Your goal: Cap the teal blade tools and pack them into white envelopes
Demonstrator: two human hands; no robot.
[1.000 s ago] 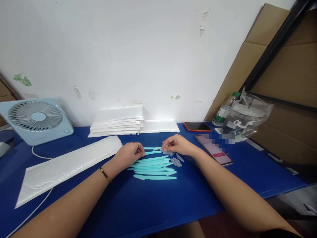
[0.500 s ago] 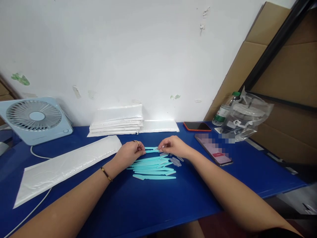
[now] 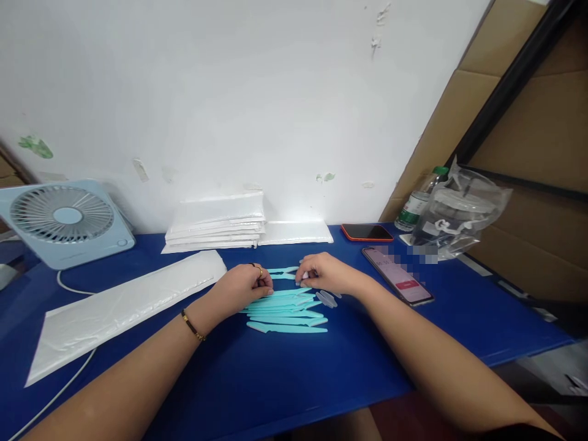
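Several turquoise eyebrow razors (image 3: 287, 320) lie in a fanned row on the blue table between my forearms. Beyond that row, two turquoise razors (image 3: 282, 276) stretch from the fingers of my left hand (image 3: 245, 286) toward my right hand (image 3: 325, 272). The left fingers are closed around the near ends, just above the row; the exact grip is partly hidden. My right thumb and fingers pinch a small whitish clear cap (image 3: 305, 277) by the other ends of these razors. Several loose clear caps (image 3: 327, 299) rest right of the row.
A white padded mailer (image 3: 128, 312) lies at left, with a stack of white mailers (image 3: 214, 223) by the wall. A blue fan (image 3: 68, 220) stands far left. Two phones, one red-edged (image 3: 366, 232) and one lit (image 3: 402, 275), a bottle (image 3: 416, 205) and a bagged container (image 3: 454, 220) are right.
My left hand has shifted slightly right and nearer, down toward the razor row. The right hand has moved slightly right, and the whitish cap shows more clearly in its fingers.
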